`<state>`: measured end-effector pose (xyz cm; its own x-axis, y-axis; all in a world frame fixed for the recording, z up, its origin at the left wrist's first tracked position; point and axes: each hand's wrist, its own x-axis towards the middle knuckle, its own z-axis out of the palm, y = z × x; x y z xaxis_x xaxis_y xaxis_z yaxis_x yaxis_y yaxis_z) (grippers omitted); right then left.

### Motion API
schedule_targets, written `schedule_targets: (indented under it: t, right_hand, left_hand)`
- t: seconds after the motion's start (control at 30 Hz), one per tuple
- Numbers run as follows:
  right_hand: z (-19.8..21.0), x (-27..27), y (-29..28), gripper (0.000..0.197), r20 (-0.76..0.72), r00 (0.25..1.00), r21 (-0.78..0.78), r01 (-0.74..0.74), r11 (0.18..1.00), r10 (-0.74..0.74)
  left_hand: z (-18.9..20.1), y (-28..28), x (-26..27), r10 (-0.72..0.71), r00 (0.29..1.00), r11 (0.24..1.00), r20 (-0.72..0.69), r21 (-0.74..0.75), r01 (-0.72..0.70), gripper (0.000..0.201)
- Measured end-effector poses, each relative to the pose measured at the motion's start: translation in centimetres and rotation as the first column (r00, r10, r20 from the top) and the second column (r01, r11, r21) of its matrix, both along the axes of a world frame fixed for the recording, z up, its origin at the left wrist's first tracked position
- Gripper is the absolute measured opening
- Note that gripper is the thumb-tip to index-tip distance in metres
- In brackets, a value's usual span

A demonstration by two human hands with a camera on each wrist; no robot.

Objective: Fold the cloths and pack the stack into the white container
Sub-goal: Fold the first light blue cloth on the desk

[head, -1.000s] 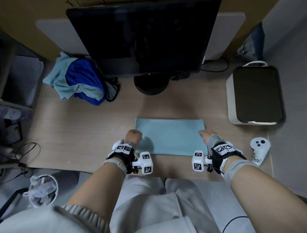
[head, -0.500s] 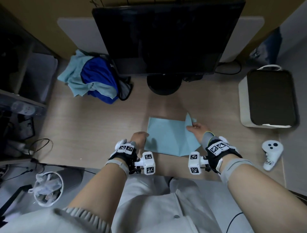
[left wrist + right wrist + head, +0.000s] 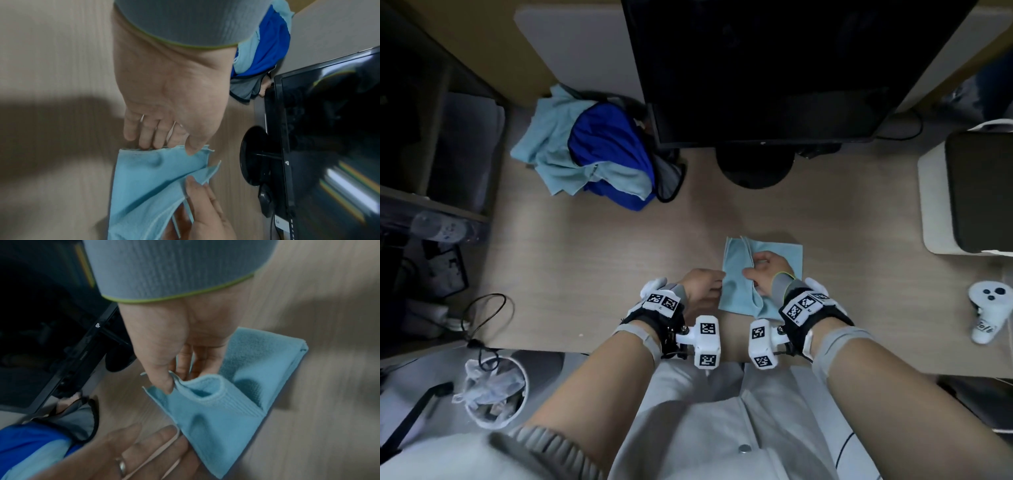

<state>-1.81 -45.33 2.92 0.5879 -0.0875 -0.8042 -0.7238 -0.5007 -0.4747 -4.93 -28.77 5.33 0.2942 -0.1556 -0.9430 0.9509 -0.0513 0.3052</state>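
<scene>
A light blue cloth (image 3: 736, 291) lies on the desk just in front of me, with its right half folded over toward the left. My right hand (image 3: 751, 274) pinches the loose edge of the folded-over layer between thumb and fingers; the right wrist view shows that pinch on the raised cloth (image 3: 216, 402). My left hand (image 3: 717, 284) rests with straight fingers (image 3: 144, 141) on the cloth's left edge. The white container (image 3: 935, 205) stands at the right, its dark inside facing up.
A heap of unfolded light blue, dark blue and grey cloths (image 3: 592, 161) lies at the back left. A black monitor (image 3: 774, 68) on its round stand (image 3: 755, 168) fills the back. A white controller (image 3: 989, 308) lies at the right, and a waste bin (image 3: 493, 394) stands below the desk edge.
My right hand lifted the cloth's right edge and carried it left toward the left hand, so the cloth now shows half its width. The left hand stayed at the left edge.
</scene>
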Motion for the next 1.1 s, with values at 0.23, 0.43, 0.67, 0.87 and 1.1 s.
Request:
schedule_targets:
  t: [0.23,0.43,0.67,0.87,1.1]
  right_hand:
    - [-0.2,-0.4,1.9,0.038,0.047,0.999,-0.054,0.011,0.998,-0.008]
    - [-0.8,-0.9,4.0,0.043,-0.072,0.994,0.094,0.084,0.992,-0.078]
    - [0.6,-1.2,3.1,0.037,-0.136,0.954,0.237,0.295,0.926,-0.269]
    - [2.1,-1.4,0.4,0.028,-0.029,0.949,0.146,0.315,0.938,-0.314]
    - [3.3,-2.4,-1.9,0.03,-0.126,0.909,0.275,0.417,0.866,-0.398]
  left_hand:
    - [-0.4,0.9,0.6,-0.077,0.997,0.997,-0.005,-0.026,0.077,0.047]
    - [-1.3,1.8,0.7,-0.048,0.999,0.999,0.006,-0.021,0.048,0.041]
    - [-1.2,1.8,0.9,-0.048,0.994,0.997,0.1,0.062,0.042,0.013]
    - [-0.6,0.7,1.7,-0.006,0.984,0.999,0.18,0.046,-0.002,0.017]
    - [-0.1,-1.9,1.5,-0.084,0.984,0.996,0.16,0.033,0.08,0.014]
